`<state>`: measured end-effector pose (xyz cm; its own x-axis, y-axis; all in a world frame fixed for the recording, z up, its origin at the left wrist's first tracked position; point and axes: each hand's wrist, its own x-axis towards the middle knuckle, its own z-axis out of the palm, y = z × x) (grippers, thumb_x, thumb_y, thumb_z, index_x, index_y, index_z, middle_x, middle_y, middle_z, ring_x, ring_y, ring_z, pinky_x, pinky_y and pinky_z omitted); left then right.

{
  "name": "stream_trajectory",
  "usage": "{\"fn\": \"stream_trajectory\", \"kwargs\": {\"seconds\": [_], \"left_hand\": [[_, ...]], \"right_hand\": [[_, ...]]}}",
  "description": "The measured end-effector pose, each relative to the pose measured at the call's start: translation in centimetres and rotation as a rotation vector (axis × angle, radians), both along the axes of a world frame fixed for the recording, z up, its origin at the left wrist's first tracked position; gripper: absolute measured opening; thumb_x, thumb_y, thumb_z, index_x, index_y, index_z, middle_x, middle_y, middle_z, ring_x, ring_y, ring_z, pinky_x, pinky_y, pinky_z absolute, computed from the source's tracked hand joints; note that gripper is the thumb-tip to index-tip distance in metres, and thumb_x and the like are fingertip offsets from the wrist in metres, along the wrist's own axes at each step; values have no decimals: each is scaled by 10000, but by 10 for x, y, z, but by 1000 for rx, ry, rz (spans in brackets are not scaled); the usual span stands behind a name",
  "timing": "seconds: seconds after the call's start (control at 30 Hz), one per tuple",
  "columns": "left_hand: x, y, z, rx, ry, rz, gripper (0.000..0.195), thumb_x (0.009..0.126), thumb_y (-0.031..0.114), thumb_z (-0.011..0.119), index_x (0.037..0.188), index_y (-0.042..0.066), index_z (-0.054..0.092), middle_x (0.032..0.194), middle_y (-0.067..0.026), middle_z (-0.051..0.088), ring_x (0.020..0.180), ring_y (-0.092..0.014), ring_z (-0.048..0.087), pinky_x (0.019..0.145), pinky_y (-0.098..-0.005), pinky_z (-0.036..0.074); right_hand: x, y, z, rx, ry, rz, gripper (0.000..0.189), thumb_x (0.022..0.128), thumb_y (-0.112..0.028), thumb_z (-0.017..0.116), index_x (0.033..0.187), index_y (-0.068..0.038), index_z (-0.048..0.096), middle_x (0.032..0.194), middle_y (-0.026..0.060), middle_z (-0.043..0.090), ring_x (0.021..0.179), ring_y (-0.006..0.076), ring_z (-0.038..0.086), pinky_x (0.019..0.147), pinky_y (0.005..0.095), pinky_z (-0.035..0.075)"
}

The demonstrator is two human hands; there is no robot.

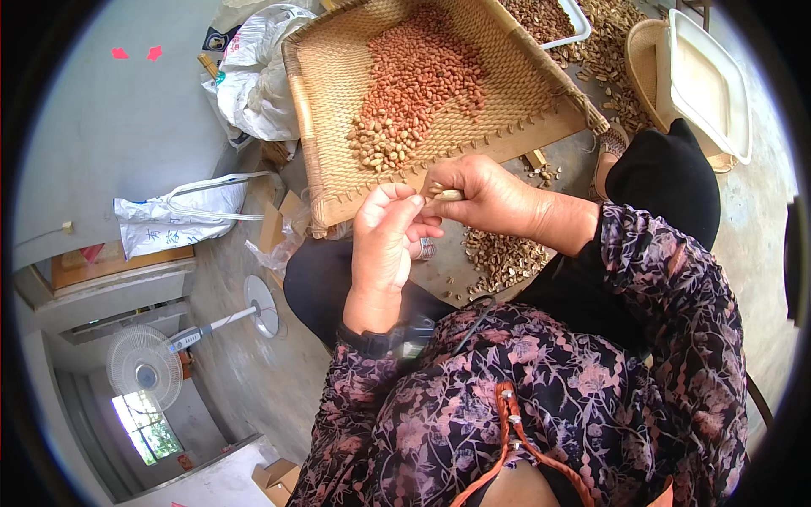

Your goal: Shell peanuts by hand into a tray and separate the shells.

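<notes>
My right hand is closed around a pale object that looks like a peanut shell; the fingers cover most of it. My left hand meets it from the left, thumb and fingertips bunched close to the right fingers. Whether anything small sits between the left fingertips is hidden. Just beyond both hands rests a woven bamboo tray, tilted in view. Reddish shelled peanuts are heaped in it, with several unshelled peanuts at the heap's near end.
Broken peanut shells lie on the floor between my legs. More shells spread at the upper right, near a white plastic basin. White sacks lean left of the tray. A standing fan is at lower left.
</notes>
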<state>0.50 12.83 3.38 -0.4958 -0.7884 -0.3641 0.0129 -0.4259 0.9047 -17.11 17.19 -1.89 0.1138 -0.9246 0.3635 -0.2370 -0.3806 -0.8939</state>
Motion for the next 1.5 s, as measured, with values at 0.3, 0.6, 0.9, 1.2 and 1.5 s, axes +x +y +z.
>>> {"fn": "stream_trajectory", "kwargs": {"seconds": [0.3, 0.6, 0.9, 1.2, 1.5], "left_hand": [[3, 3, 3, -8, 121, 39, 82, 925, 55, 512, 996, 18, 530, 897, -136, 648, 729, -187, 641, 654, -313, 557], [7, -21, -20, 65, 158, 150, 93, 938, 95, 528, 974, 12, 548, 909, -156, 652, 770, -186, 632, 720, -304, 536], [-35, -148, -6, -990, -388, 184, 84, 885, 64, 610, 865, -4, 564, 750, -67, 638, 648, -121, 610, 581, -242, 483], [-6, -124, -35, -318, -665, -625, 104, 850, 108, 636, 922, 33, 631, 737, -32, 647, 654, -109, 616, 595, -240, 494], [-17, -146, -92, -856, -981, -225, 128, 782, 101, 661, 883, 23, 660, 697, -77, 640, 626, -167, 607, 591, -308, 486]], "right_hand": [[-3, -1, 8, 300, -555, 170, 99, 921, -115, 618, 986, -48, 650, 806, -33, 641, 688, 39, 545, 593, 190, 445], [-6, -6, -19, 256, 107, 160, 126, 890, -158, 636, 932, -39, 643, 707, 71, 619, 675, 162, 583, 653, 323, 478], [-4, 8, -9, 281, 254, 342, 152, 852, -172, 635, 903, -29, 634, 778, 163, 647, 744, 325, 627, 683, 404, 481], [-7, 10, 2, 350, 440, 480, 227, 831, -220, 644, 934, -18, 645, 809, 185, 653, 798, 357, 634, 719, 424, 493], [-6, 8, -11, 362, 520, 506, 292, 855, -273, 613, 925, 10, 638, 845, 214, 649, 824, 399, 620, 737, 456, 492]]}}
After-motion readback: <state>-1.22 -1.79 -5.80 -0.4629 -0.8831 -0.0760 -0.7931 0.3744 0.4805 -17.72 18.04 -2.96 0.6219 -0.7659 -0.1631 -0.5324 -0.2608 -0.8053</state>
